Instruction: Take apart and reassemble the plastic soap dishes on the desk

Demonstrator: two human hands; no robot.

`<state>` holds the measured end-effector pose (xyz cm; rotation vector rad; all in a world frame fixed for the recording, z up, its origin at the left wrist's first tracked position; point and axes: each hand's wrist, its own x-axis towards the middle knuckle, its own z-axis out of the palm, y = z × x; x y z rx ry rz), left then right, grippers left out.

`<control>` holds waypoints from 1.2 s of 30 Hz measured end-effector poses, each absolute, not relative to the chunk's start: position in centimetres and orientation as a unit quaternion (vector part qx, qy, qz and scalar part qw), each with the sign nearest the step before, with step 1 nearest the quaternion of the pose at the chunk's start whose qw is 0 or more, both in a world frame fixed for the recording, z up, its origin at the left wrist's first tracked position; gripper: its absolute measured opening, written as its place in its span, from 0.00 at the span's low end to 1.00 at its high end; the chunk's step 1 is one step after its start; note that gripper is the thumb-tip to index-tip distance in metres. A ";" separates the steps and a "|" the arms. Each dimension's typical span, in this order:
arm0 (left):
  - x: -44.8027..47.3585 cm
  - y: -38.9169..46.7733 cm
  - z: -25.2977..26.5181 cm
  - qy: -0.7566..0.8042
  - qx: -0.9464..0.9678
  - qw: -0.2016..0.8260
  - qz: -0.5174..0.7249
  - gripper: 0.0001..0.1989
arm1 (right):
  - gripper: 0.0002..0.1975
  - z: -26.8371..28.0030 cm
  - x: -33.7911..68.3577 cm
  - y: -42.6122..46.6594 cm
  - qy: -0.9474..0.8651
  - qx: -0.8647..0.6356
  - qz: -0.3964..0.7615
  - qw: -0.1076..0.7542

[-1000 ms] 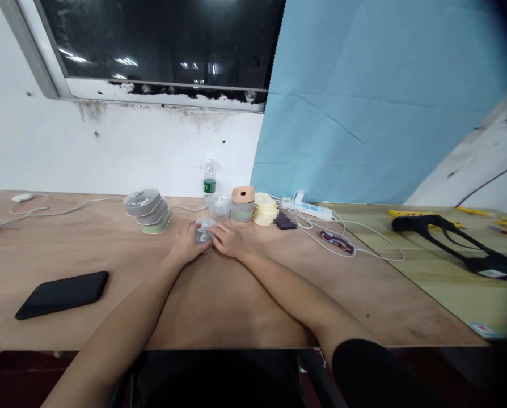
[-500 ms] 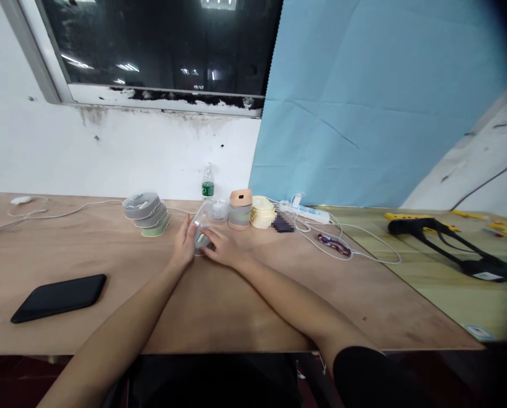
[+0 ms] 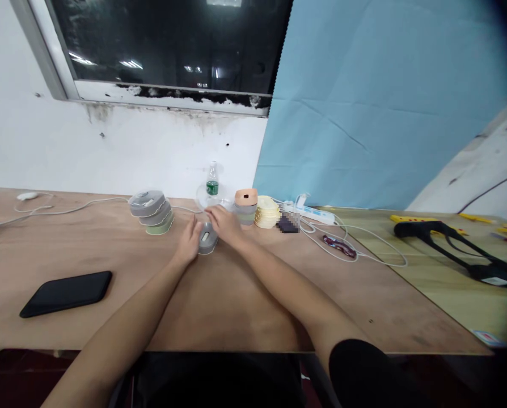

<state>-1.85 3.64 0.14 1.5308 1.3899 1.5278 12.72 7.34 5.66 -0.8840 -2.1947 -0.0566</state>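
A grey lid (image 3: 207,241) with a pale oblong tab lies on the wooden table between my hands. My left hand (image 3: 189,241) rests along its left side, fingers stretched and not wrapped around it. Just beyond the lid, my right hand (image 3: 225,225) is closed, its fingertips at the edge of a clear plastic cover (image 3: 202,195) that appears tilted up. The cover is see-through, so its outline is hard to follow. Close behind stands a small bottle (image 3: 212,184) with a green label.
Stacked grey and green lids (image 3: 152,212) stand left. Right of my hands are a peach-topped stack (image 3: 245,198), yellow lids (image 3: 267,213), a power strip (image 3: 315,214) with cables and a dark red object (image 3: 339,246). A black phone (image 3: 66,293) lies front left; a black strap frame (image 3: 457,252) far right.
My right hand has moved up and away from the grey lid, and the clear cover has come off it toward the bottle. My left hand stays at the lid's left side.
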 end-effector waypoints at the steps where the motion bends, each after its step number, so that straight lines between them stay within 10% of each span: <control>1: -2.1 3.6 -0.1 0.547 0.611 0.235 0.522 0.35 | 0.15 6.1 12.6 8.3 -0.852 -0.369 -0.029 0.370; 16: -2.4 2.8 -0.2 0.645 0.722 0.081 0.236 0.40 | 0.17 5.9 12.5 11.9 -0.811 -0.463 -0.064 0.352; 27: -2.5 4.3 -0.5 0.595 0.557 0.243 0.526 0.34 | 0.12 -0.3 15.9 7.0 -0.818 -0.388 0.081 0.417; 36: -2.1 4.3 -0.3 0.508 0.444 0.354 0.648 0.28 | 0.28 0.1 14.6 5.3 -0.819 -0.343 0.157 0.431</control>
